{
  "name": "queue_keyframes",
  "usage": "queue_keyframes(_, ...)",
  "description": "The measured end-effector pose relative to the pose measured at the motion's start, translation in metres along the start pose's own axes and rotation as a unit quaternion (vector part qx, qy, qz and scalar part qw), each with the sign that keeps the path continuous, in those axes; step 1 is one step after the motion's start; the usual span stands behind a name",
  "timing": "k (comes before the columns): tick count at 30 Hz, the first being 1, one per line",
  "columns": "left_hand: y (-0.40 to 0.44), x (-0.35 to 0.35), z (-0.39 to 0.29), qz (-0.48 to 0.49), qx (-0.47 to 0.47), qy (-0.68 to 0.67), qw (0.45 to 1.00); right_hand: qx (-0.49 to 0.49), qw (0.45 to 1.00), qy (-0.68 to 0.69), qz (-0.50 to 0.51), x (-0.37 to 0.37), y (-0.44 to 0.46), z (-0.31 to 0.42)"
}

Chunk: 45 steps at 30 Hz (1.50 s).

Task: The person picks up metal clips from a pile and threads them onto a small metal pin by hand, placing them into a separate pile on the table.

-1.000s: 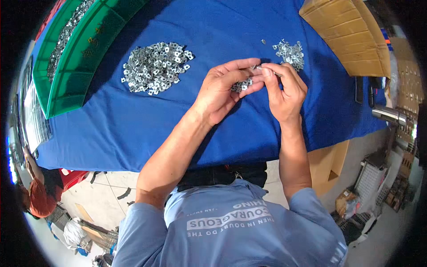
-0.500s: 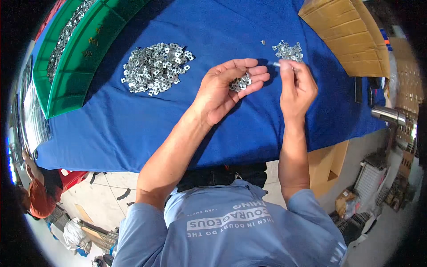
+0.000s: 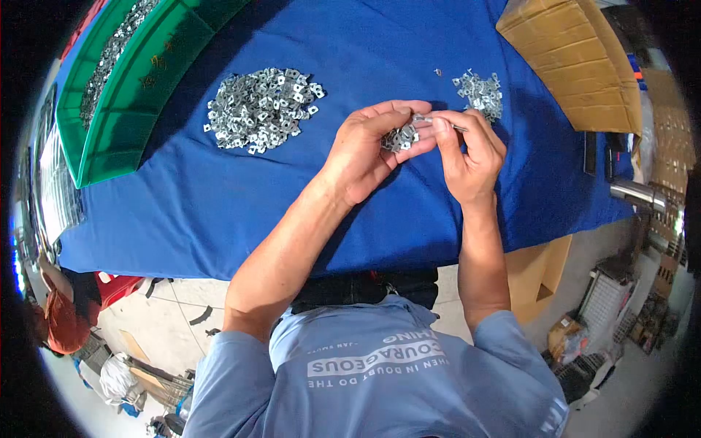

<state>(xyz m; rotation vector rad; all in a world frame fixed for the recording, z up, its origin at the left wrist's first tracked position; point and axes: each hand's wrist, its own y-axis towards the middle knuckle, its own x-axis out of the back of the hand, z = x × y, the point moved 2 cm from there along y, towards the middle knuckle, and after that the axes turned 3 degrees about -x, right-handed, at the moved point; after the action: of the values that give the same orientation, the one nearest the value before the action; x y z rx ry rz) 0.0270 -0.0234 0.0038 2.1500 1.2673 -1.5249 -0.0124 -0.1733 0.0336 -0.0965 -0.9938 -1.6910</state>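
My left hand (image 3: pixel 358 150) is turned palm up and cupped around several small metal clips (image 3: pixel 400 139), square-ended with holes. Its thumb lies over them, near a clip at the fingertips. From the right, my right hand (image 3: pixel 473 160) pinches a thin metal rod-like piece (image 3: pixel 458 128) between thumb and fingers, its tip meeting the left fingertips; its exact kind is too small to tell. To the left on the blue cloth lies a large pile of similar clips (image 3: pixel 263 109). Partly behind my right hand is a smaller pile of metal pieces (image 3: pixel 480 91).
A green bin (image 3: pixel 109 157) with many small metal parts stands at the upper left. An open cardboard box (image 3: pixel 569 62) is at the upper right. One loose piece (image 3: pixel 437 71) lies beside the small pile. Another person (image 3: pixel 66 321) is at the far left.
My right hand has moved left and slightly down, bringing the thin metal piece from beside the small pile to the left fingertips. My left hand keeps its clips.
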Motion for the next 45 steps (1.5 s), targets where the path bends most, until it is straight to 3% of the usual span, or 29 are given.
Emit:
queue_keyframes(9,-0.002,-0.004,-0.001,-0.027,0.003,0.039,0.999,-0.011,1.0,-0.01,0.01,0.0,0.002,0.003)
queue_keyframes(11,0.0,-0.003,-0.001,-0.007,0.007,0.02,1.0,-0.045,0.997,-0.059,-0.013,0.004,0.003,0.0)
queue_keyframes(13,0.003,0.0,-0.002,0.013,0.011,0.001,1.0,-0.147,0.98,-0.094,-0.098,0.009,0.001,-0.016)
queue_keyframes(17,0.004,0.002,-0.002,0.035,0.025,-0.079,0.996,-0.197,0.964,-0.139,-0.115,0.018,0.0,-0.026)
queue_keyframes(19,0.005,0.003,-0.002,0.034,0.036,-0.126,0.991,-0.178,0.977,0.018,-0.117,0.015,-0.002,-0.017)
queue_keyframes(22,0.005,0.005,-0.002,0.03,0.014,-0.077,0.996,-0.111,0.991,0.073,-0.027,0.009,-0.001,-0.001)
queue_keyframes(25,0.005,0.005,-0.002,0.039,0.0,-0.09,0.995,-0.025,0.998,0.05,-0.001,0.001,0.003,0.005)
queue_keyframes(45,0.003,0.004,-0.001,0.032,-0.001,-0.043,0.999,-0.018,0.998,0.044,0.042,-0.005,0.0,0.004)
